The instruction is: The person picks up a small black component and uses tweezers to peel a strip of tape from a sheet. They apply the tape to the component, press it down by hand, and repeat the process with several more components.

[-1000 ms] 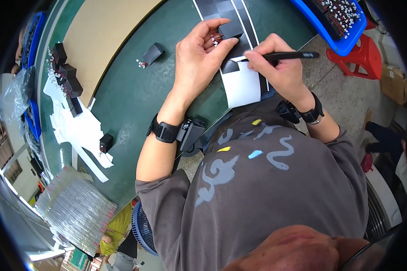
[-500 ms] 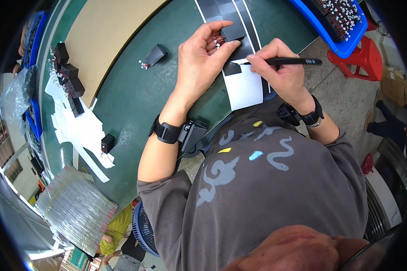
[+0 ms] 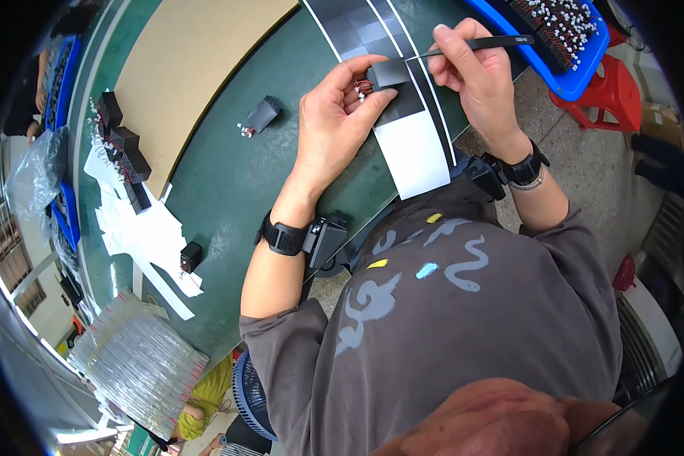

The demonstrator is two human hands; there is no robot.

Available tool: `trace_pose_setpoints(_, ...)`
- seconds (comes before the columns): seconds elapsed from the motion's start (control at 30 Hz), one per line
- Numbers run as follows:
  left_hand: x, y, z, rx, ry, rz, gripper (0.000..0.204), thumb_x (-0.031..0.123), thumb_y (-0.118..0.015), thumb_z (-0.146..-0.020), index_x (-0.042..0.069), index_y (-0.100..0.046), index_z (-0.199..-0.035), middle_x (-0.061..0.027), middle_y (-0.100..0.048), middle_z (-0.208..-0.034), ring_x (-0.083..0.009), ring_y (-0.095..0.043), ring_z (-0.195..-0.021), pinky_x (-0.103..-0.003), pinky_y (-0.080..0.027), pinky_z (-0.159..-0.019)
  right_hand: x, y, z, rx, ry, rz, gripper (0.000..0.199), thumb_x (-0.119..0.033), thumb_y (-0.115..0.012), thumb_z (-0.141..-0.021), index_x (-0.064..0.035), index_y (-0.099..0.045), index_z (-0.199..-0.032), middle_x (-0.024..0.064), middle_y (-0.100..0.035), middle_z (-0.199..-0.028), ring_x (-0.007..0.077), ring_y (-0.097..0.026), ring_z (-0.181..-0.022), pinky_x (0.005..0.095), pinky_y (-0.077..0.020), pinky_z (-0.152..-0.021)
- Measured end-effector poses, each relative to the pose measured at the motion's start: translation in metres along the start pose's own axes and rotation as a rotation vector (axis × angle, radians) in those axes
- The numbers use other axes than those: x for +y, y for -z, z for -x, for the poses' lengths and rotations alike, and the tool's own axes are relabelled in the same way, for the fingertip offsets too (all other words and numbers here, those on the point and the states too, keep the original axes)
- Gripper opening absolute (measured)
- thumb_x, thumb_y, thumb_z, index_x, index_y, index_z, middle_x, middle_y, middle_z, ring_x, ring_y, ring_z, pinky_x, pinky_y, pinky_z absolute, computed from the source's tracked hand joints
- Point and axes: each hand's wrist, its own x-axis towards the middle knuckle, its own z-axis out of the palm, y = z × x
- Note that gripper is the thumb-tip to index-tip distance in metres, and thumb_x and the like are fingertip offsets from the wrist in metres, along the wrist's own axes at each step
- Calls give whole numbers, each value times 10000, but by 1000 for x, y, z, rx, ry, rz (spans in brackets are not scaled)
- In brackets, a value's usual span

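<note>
My left hand grips a small black block between thumb and fingers, with red wires and white plugs coming out of its left end. It is held over a long sheet of black stickers, whose bare white backing shows at the near end. My right hand pinches black tweezers, pointing left, with their tip at the block's far right edge. I cannot tell whether the tip holds a sticker. A second black block with wires lies on the green table, left of my left hand.
Several wired black blocks stand at the left by white paper scraps; another block sits beside them. A blue tray of wired blocks is at the far right, above a red stool. A plastic-wrapped stack stands lower left.
My right hand has raised the tweezers from the border of the black and white parts of the sheet to the block's far right edge. My left hand still holds the block.
</note>
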Motion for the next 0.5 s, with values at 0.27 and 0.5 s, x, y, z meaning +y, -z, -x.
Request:
trace_pose_setpoints(0.27, 2, 4, 0, -37, 12, -44, 371, 56, -762, -864, 42, -672, -1224, 30, -647, -868, -11, -557, -758, -187, -495, -707, 4, 3, -2, -46, -22, 64, 194, -210, -617, -1028, -83, -591, -883, 9, -651, -749, 36, -562, -623, 154, -387, -521)
trace_pose_setpoints(0.5, 4, 3, 0, -53, 39, -4, 370, 32, -749, -873, 28, -661, -1233, 12, -677, -925, -25, -604, -819, -197, -520, -753, 3, 5, -3, -44, -41, 33, 188, -208, -620, -1026, -84, -595, -887, 7, -657, -751, 33, -563, -619, 150, -385, -519)
